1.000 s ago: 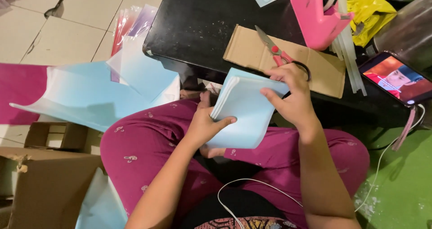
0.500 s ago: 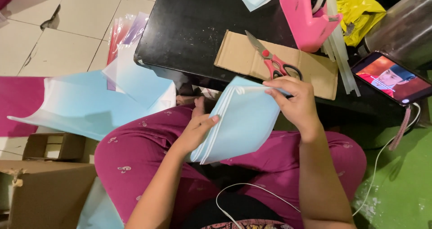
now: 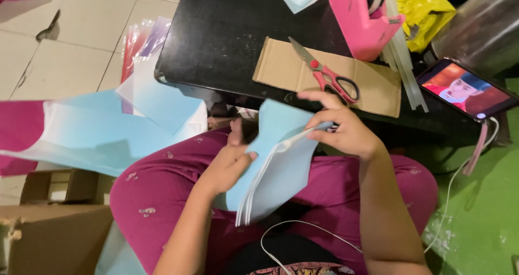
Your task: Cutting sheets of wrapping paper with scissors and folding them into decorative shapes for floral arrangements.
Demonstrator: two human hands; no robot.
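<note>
I hold a stack of light blue paper sheets (image 3: 281, 161) over my lap, turned on edge so the layered edges show. My left hand (image 3: 230, 164) presses flat against the stack's left face. At the upper right corner my right hand (image 3: 343, 129) pinches the sheets, the fingers fanned above them. Red-handled scissors (image 3: 324, 75) lie on a flat piece of brown cardboard (image 3: 281, 67) on the low black table (image 3: 216, 32), just beyond my right hand.
A pink tape dispenser (image 3: 362, 21) and clear glue sticks (image 3: 403, 64) stand at the table's back right. A phone with a lit screen (image 3: 465, 88) lies at the right. Large blue sheets (image 3: 102, 129) and cardboard boxes (image 3: 48, 226) lie on the floor at left.
The stack has been turned from lying flat toward me to standing on edge and lowered a little. My left hand slid onto its side; my right hand shifted to its upper corner.
</note>
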